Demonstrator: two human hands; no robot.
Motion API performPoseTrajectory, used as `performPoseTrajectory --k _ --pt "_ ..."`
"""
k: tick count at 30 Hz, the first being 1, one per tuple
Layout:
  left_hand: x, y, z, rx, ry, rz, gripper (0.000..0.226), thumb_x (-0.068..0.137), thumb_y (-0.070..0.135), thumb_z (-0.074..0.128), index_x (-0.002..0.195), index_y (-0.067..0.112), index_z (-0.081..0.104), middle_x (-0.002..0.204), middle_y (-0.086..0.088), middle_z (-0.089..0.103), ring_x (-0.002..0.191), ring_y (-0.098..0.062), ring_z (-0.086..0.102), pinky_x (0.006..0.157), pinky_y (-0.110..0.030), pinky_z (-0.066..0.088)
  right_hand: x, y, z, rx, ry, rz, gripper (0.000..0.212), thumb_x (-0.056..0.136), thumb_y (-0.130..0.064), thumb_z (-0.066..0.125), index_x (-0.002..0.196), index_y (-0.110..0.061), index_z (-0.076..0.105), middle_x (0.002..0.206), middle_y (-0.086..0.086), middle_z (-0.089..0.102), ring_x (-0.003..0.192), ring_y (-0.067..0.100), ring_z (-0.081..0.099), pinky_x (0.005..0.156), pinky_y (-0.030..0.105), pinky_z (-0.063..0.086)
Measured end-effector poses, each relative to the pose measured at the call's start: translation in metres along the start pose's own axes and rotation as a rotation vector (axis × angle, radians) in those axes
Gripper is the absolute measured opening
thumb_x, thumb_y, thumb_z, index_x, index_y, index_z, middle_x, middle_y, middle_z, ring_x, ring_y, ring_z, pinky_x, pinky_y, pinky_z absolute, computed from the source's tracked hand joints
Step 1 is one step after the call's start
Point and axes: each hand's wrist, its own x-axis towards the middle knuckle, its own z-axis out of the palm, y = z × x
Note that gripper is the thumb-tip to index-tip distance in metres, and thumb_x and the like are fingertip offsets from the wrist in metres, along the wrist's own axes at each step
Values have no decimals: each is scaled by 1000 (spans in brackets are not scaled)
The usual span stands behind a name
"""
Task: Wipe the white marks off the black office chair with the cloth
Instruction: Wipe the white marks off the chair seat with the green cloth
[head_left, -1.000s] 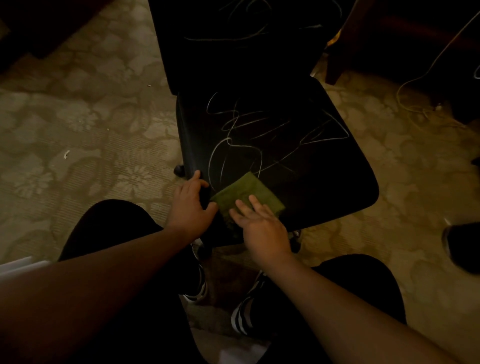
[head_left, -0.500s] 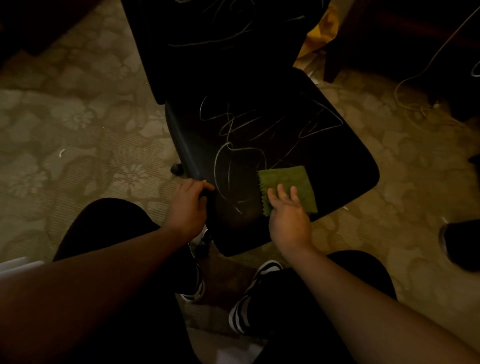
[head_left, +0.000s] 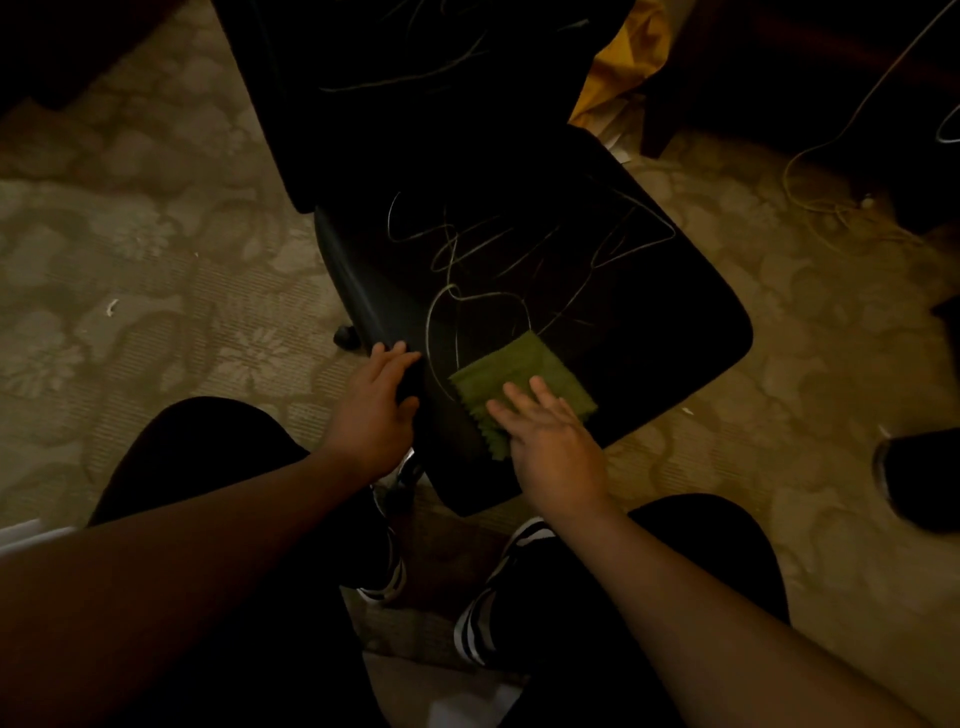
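1. The chair (head_left: 597, 312) is black, with a broad seat angled toward the lower right and a dark backrest rising at the top of the view.
2. White marks (head_left: 498, 270) loop and cross over the middle and left of the seat in thin scribbled lines; more faint lines run across the backrest.
3. The cloth (head_left: 519, 379) is olive green, roughly square, with a zigzag-cut edge on its near-left side. It lies flat on the near-left part of the seat, its far corner just reaching the lowest loops of the marks.
4. The right hand (head_left: 556, 447) lies palm down on the near half of the cloth. Its fingers (head_left: 524, 400) are straight and slightly spread, pressing the cloth onto the seat; the heel of the hand hangs past the seat's front edge.
5. The left hand (head_left: 374, 410) grips the seat's left front edge, fingers curled over the rim beside the cloth but apart from it, thumb side toward the seat top.
6. Both forearms reach in from the bottom of the view, bare, over dark-clothed knees.
7. Two shoes (head_left: 483, 613) with black and white stripes stand on the floor below the seat's front.
8. The carpet (head_left: 156, 270) is beige with a flower pattern. A yellow fabric (head_left: 623, 62) shows behind the backrest, and a thin cable (head_left: 810, 171) loops on the floor at right.
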Motion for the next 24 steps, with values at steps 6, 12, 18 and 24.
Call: performPoseTrajectory --k 6,12,18,24 --pt "-4 7 -1 117 -15 72 60 95 30 66 150 24 44 159 -1 40 149 -24 29 119 -35 20 13 31 -15 63 53 274 54 97 -4 49 145 -29 47 159 -2 35 152 23 18 122 43 27" --pt "-2 11 4 168 -1 128 64 80 45 80 137 27 55 128 1 51 123 -23 41 105 -40 41 13 -15 -10 34 -91 177 59 96 -3 47 150 -26 40 164 -1 22 154 27 3 125 43 4" --pt "1 11 8 174 28 160 84 68 50 86 139 16 56 134 -6 51 127 -27 41 107 -42 41 2 -18 -1 34 -76 -99 48 95 -10 55 141 -25 55 157 -1 39 152 26 19 124 43 9" --pt "15 6 -2 163 41 57 92 81 55 75 155 17 37 163 -5 28 154 -29 12 124 -51 19 10 28 -18 22 32 89 47 97 -10 52 141 -28 54 154 -1 44 148 26 29 119 48 30"
